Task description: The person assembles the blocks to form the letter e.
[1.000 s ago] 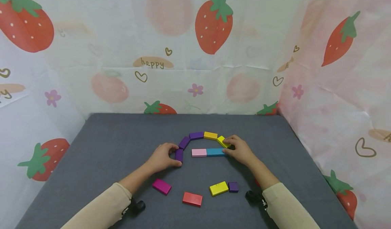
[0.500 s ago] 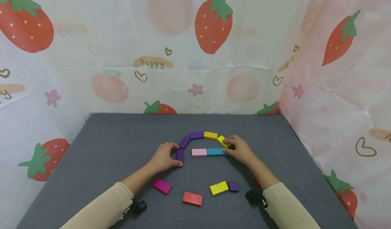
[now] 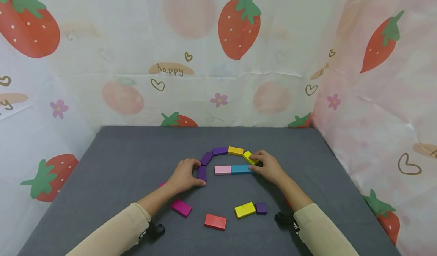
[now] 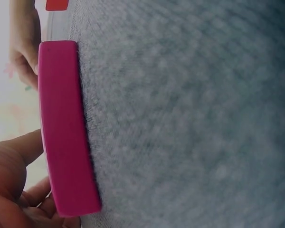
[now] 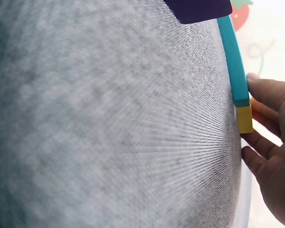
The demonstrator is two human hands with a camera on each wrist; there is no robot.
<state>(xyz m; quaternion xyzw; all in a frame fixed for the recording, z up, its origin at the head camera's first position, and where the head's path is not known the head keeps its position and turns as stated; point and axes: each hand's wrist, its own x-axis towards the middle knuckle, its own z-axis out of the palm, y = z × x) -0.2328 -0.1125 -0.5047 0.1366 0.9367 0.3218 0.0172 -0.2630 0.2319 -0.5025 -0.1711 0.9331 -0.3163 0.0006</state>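
Note:
In the head view, a curved row of purple and yellow blocks bends around a straight pair, a pink block (image 3: 222, 170) and a blue block (image 3: 240, 169). My left hand (image 3: 184, 175) pinches the purple block (image 3: 202, 173) at the row's left end, thumb at its near end and fingers at its far end. At the right end, my right hand (image 3: 269, 168) holds the yellow block (image 3: 250, 157) with its fingers, the thumb tip at the blue block's right end. The right wrist view shows the yellow block (image 5: 244, 119) by the fingers, partly hidden.
Nearer the front lie a magenta block (image 3: 181, 208), a red block (image 3: 215, 222), a yellow block (image 3: 244, 210) and a small purple block (image 3: 261, 208). Another magenta piece (image 3: 162, 184) shows behind the left wrist. Printed cloth walls (image 3: 211, 96) border the grey table (image 3: 129, 146).
My left hand has slid slightly to the right with the purple block, uncovering a bit of magenta behind the wrist. My right hand stays in place.

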